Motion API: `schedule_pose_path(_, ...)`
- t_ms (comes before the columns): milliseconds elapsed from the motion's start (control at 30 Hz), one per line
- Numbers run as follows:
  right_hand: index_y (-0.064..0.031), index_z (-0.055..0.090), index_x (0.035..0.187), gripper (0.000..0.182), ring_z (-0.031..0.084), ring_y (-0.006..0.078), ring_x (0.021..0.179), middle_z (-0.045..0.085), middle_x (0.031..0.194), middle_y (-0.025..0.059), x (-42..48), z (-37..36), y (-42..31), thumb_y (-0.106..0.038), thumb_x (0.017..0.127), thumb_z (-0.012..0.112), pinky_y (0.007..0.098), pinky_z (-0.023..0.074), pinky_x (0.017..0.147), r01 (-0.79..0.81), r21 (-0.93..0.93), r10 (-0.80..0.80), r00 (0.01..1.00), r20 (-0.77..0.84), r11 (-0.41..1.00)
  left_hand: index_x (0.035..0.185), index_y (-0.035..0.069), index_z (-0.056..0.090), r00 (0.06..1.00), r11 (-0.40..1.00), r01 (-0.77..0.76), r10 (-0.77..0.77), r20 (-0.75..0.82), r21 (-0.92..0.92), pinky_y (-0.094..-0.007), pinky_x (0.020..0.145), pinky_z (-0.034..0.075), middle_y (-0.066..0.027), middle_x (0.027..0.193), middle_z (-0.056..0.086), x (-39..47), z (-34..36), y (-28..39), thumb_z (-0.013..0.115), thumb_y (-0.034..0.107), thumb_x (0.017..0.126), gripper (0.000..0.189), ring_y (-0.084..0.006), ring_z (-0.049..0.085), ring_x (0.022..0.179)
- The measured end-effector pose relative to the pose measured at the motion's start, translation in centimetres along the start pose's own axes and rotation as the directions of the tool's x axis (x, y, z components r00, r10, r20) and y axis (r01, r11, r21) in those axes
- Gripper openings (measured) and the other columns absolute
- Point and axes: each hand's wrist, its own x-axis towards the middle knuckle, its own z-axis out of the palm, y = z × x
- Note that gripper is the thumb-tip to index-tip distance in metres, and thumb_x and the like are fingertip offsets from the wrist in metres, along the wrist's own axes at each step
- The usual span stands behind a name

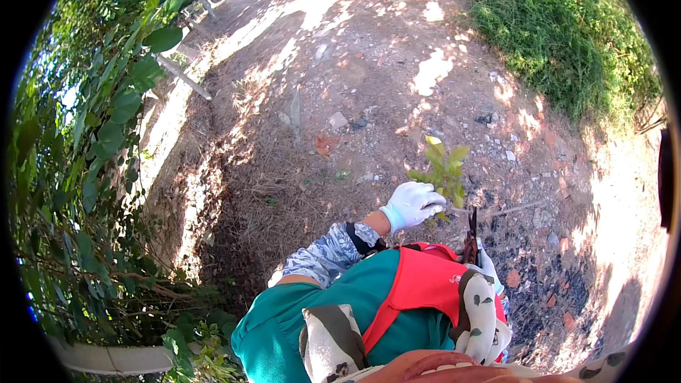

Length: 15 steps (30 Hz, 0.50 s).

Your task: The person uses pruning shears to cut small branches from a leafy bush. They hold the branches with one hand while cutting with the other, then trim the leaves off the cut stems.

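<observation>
My left hand [412, 205], in a white glove, grips a thin leafy twig [513, 209]. Yellow-green leaves [444, 167] stick up just beyond its fingers, and the bare part of the twig runs off to the right. In my right hand [488, 266], also white-gloved and partly hidden by the red apron, is a pair of pruning shears [471, 242]. Their dark blades point away from me and meet the line of the twig, to the right of the leaves. Whether the blades are closed on it, I cannot tell.
Leafy climbing plants [114, 111] rise close on the left above a pale curb [114, 359]. A green bush [564, 37] grows at the far right. Stones and broken brick [325, 143] lie on the dry ground, with a pale post [183, 77] at the left.
</observation>
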Motion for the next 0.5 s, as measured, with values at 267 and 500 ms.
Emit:
schedule_pose_path(267,-0.0037,0.039,0.146,0.066,0.061,0.0186,0.11,0.06,0.129,0.0118,0.3,-1.4,1.0,-0.004,0.087,0.068,0.0346,0.0496,0.098,-0.085,0.061,0.082,0.996,0.039,0.995,0.108,0.015,0.073,0.974,0.976,0.121,-0.152,-0.166,-0.182,-0.0401,0.072,0.052,-0.0093,0.088,0.067,0.8,-2.6,-0.3,0.065,0.035,0.092,0.027,-0.0297,0.066,0.082)
schedule_pose_path(500,-0.0043,0.039,0.145,0.069,0.059,0.02,0.115,0.058,0.132,0.0127,1.8,-2.4,3.1,-0.009,0.086,0.074,0.0348,0.0477,0.101,-0.078,0.069,0.07,0.992,0.108,0.995,0.107,0.016,0.073,1.0,0.985,-0.014,0.018,0.02,-0.171,-0.0411,0.074,0.052,-0.0089,0.087,0.066,0.8,0.5,1.9,0.062,0.035,0.094,0.026,-0.0301,0.066,0.084)
